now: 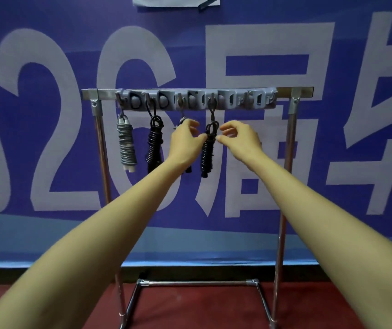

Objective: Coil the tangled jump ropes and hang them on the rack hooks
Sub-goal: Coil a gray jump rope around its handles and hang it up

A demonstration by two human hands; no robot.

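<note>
A grey hook strip (195,99) runs along the top bar of a metal rack (291,138). Coiled jump ropes hang from its hooks: a grey coil (126,143) at the left, then a black coil (154,143). A third rope (181,120) is mostly hidden behind my left hand. A second black coil (208,150) hangs from the fourth hook. My left hand (185,138) and my right hand (237,138) flank this coil near its top knot, fingers loosely curled. Their fingertips are at or just off the rope and grip nothing.
The strip's right end (259,99) holds no rope. A blue banner with large pale lettering (47,115) hangs close behind the rack. The rack's base tubes (197,283) stand on a dark red floor (190,309).
</note>
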